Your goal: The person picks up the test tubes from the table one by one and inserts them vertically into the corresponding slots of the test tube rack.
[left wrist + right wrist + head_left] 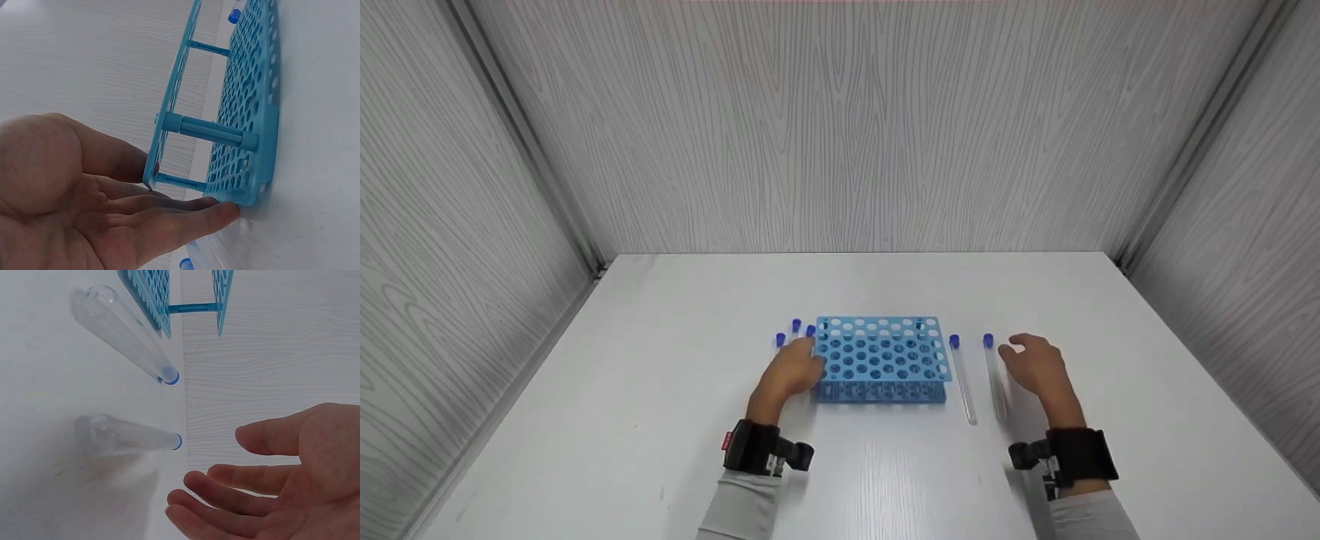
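A blue test tube rack (881, 360) stands on the white table, its holes in rows. At its left end is my left hand (791, 367), gripping the rack by its edge. In the left wrist view the thumb (121, 157) lies at the top plate's edge and the fingers reach along the end to the base. Two clear, blue-capped test tubes lie right of the rack, a nearer tube (964, 382) and a farther tube (995, 382). My right hand (1035, 364) hovers beside the farther one, thumb and fingers apart, holding nothing.
Several blue-capped tubes lie left of the rack, partly hidden by my left hand; one blue cap (796, 325) shows behind it. Grey wood-grain panels (840, 127) enclose the table (660, 300) at the back and both sides.
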A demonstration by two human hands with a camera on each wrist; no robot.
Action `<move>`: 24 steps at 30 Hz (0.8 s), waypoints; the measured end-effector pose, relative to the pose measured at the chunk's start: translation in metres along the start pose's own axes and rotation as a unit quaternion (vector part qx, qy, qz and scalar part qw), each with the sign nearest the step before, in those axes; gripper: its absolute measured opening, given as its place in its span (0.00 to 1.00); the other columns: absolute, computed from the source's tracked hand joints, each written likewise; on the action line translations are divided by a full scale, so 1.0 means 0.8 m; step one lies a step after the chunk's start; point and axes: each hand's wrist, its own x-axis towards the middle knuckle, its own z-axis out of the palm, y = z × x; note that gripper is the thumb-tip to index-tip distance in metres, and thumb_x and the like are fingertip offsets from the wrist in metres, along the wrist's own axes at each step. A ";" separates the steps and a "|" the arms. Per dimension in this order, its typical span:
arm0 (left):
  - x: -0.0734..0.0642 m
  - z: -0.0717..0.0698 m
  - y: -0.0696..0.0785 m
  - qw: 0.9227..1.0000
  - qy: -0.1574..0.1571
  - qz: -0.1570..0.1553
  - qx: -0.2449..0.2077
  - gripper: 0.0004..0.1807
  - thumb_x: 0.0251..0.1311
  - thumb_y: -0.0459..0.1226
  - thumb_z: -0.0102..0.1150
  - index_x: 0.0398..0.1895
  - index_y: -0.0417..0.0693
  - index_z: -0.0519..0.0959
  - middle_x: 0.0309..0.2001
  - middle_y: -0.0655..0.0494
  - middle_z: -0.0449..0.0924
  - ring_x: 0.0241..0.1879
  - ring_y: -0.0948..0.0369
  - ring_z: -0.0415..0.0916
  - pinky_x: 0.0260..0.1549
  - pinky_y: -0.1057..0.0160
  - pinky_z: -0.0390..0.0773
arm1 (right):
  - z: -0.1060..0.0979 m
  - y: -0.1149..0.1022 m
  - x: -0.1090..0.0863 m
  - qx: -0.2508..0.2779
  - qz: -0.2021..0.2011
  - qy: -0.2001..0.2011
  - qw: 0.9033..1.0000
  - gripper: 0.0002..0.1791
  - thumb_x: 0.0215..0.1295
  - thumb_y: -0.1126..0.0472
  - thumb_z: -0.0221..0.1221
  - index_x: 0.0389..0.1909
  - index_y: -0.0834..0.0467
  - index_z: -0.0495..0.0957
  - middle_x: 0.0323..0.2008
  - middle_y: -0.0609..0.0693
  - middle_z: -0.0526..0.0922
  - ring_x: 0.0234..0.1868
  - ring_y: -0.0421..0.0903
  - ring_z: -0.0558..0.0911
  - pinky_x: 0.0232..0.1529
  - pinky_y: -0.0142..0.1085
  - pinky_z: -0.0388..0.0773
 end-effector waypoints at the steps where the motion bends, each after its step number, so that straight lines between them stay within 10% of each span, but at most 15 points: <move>1: 0.000 0.000 0.000 1.000 0.000 -0.001 -0.002 0.30 0.73 0.35 0.43 0.76 0.31 0.58 0.76 0.35 0.59 0.77 0.40 0.55 0.76 0.44 0.57 | 0.001 0.000 0.000 0.000 0.001 -0.001 1.000 0.31 0.76 0.53 0.46 0.68 0.74 0.66 0.68 0.76 0.67 0.66 0.73 0.70 0.62 0.61 0.73; 24: -0.002 0.000 -0.001 1.000 0.006 0.008 -0.009 0.29 0.72 0.34 0.44 0.73 0.30 0.62 0.72 0.34 0.66 0.73 0.40 0.63 0.73 0.42 0.61 | 0.031 -0.007 0.004 0.012 0.036 0.002 0.999 0.33 0.67 0.58 0.58 0.66 0.75 0.67 0.64 0.76 0.71 0.60 0.69 0.77 0.58 0.57 0.78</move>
